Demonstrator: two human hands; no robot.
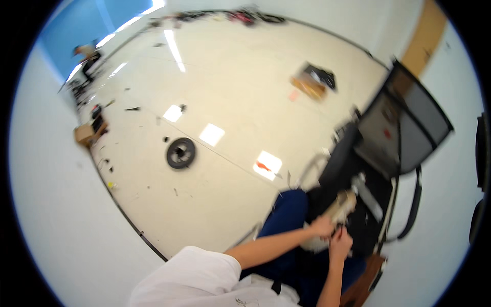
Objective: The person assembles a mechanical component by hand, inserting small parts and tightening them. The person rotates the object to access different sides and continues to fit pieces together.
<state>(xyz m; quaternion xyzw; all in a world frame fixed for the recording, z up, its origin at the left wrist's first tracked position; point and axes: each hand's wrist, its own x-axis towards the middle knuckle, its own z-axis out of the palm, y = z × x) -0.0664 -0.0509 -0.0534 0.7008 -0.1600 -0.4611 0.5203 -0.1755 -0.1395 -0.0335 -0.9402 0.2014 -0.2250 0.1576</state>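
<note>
Head: curled hands (pixel 322 226) (pixel 341 241) at beige part (pixel 343 205)

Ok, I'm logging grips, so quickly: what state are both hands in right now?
Left hand: closed, holding a beige, elongated part.
Right hand: fingers curled close beside the left; blur hides whether they grip anything.

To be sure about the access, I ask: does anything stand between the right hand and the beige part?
Nothing visible blocks the right hand: it is at the lower end of the beige part, close beside the left hand. The grey elongated part lies to the right, out of the way. Blur hides the exact contact.
</note>
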